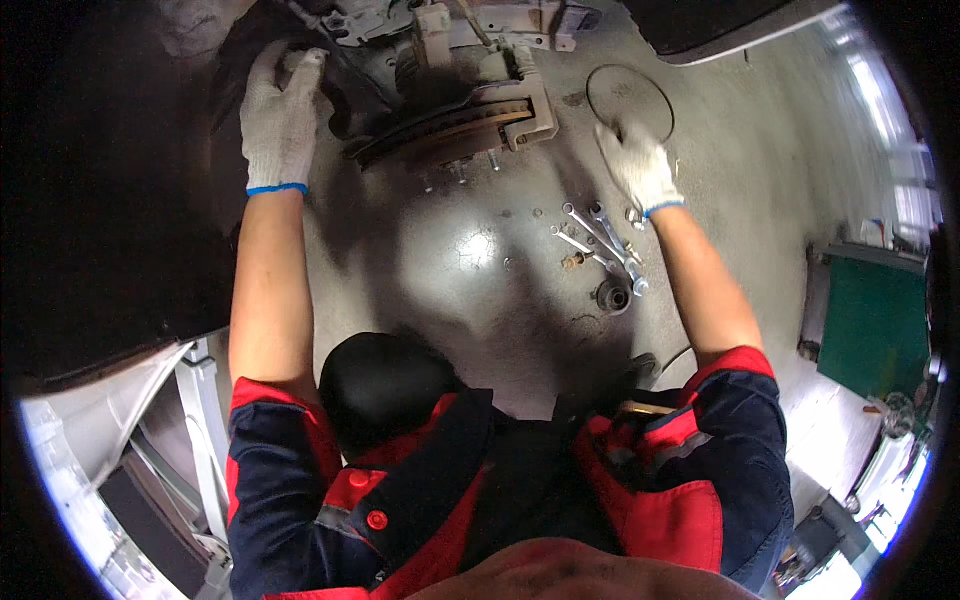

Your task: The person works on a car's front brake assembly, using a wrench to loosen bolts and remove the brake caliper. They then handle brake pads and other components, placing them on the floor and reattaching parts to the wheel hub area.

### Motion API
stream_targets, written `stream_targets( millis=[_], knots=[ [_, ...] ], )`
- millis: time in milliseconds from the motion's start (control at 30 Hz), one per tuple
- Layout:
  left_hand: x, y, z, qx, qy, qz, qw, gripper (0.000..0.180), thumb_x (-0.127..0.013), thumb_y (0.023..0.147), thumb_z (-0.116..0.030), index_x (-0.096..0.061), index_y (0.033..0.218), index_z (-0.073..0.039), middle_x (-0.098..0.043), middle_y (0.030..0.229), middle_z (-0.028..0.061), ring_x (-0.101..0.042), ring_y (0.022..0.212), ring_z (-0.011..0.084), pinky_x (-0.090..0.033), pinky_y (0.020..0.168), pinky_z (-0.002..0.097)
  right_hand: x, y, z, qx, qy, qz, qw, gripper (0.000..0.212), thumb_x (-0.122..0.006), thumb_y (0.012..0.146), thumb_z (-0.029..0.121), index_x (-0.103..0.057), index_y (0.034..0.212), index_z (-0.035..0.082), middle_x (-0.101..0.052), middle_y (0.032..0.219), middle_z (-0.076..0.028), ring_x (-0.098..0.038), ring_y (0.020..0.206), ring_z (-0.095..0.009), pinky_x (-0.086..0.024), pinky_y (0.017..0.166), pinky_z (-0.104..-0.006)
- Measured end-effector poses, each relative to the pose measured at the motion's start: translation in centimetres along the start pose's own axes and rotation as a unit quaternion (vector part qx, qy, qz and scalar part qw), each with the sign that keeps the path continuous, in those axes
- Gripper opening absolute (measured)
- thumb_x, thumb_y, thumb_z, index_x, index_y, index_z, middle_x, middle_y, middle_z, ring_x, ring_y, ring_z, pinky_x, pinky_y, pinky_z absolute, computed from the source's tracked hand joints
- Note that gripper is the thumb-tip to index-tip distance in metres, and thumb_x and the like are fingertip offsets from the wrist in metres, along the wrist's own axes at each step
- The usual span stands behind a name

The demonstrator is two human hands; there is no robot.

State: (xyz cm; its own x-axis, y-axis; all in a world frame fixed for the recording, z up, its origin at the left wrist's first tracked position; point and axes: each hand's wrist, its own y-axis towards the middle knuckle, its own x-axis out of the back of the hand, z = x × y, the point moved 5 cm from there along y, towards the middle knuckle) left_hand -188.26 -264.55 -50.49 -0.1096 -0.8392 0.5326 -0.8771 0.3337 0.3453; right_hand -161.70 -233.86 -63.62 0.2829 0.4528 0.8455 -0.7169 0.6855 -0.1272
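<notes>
My left hand (281, 128), in a white knit glove with a blue cuff, reaches up into the dark wheel well. Its fingers curl at a dark part there that I cannot make out. To its right is a rusty brake disc (450, 132) with a caliper (537, 108) around its right edge; studs stick out below the disc. My right hand (640, 170), gloved alike, is over the floor right of the caliper, its fingers smeared by motion. A thin black ring (589, 84) is just beyond it; whether the hand touches it is unclear.
Several wrenches (607, 232) lie on the floor (425, 285) below my right hand, beside a round dark part (613, 296) and small loose hardware. The dark car body (110, 230) fills the left side. A green cabinet (875, 325) stands at the right.
</notes>
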Motion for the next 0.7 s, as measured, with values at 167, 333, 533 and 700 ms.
stream_targets(
  millis=[167, 333, 533, 700],
  knots=[
    [-1.9, 1.7, -2.0, 0.043, 0.037, -0.070, 0.996, 0.099, -0.072, 0.086, -0.053, -0.030, 0.156, 0.003, -0.053, 0.141, 0.0361, -0.054, 0.131, 0.0462, -0.041, 0.113, 0.0453, 5.4, 0.2, 13.9, 0.207, 0.113, -0.089, 0.968, 0.051, -0.057, 0.097, 0.044, -0.063, 0.131, 0.006, -0.069, 0.119, -0.026, -0.067, 0.114, -0.040, -0.052, 0.099, -0.0458],
    [-5.0, 3.8, -3.8, 0.129, 0.009, -0.106, 0.986, 0.097, -0.068, 0.084, -0.066, -0.055, 0.133, 0.016, -0.059, 0.133, 0.0361, -0.056, 0.127, 0.0455, -0.040, 0.112, 0.0445, 6.4, 3.7, 25.7, 0.226, 0.166, 0.020, 0.960, 0.056, -0.054, 0.096, 0.042, -0.059, 0.129, -0.003, -0.063, 0.124, -0.033, -0.059, 0.123, -0.045, -0.046, 0.105, -0.0471],
    [-6.2, 8.4, -4.7, 0.099, -0.054, -0.125, 0.986, 0.087, -0.068, 0.090, -0.058, -0.051, 0.142, 0.009, -0.049, 0.151, 0.0251, -0.046, 0.142, 0.0343, -0.039, 0.114, 0.0389, 4.1, 8.0, 27.3, 0.223, 0.126, -0.003, 0.967, 0.051, -0.057, 0.092, 0.042, -0.065, 0.119, 0.000, -0.065, 0.118, -0.034, -0.062, 0.117, -0.045, -0.049, 0.100, -0.0483],
    [-7.0, 8.6, -4.6, 0.131, 0.037, -0.096, 0.986, 0.075, -0.064, 0.095, -0.051, -0.052, 0.144, 0.004, -0.055, 0.147, 0.0234, -0.053, 0.135, 0.0359, -0.039, 0.113, 0.0430, 3.7, 8.3, 26.7, 0.287, 0.088, -0.089, 0.950, 0.046, -0.057, 0.093, 0.042, -0.069, 0.109, 0.001, -0.069, 0.106, -0.031, -0.066, 0.107, -0.044, -0.051, 0.095, -0.0506]
  ],
)
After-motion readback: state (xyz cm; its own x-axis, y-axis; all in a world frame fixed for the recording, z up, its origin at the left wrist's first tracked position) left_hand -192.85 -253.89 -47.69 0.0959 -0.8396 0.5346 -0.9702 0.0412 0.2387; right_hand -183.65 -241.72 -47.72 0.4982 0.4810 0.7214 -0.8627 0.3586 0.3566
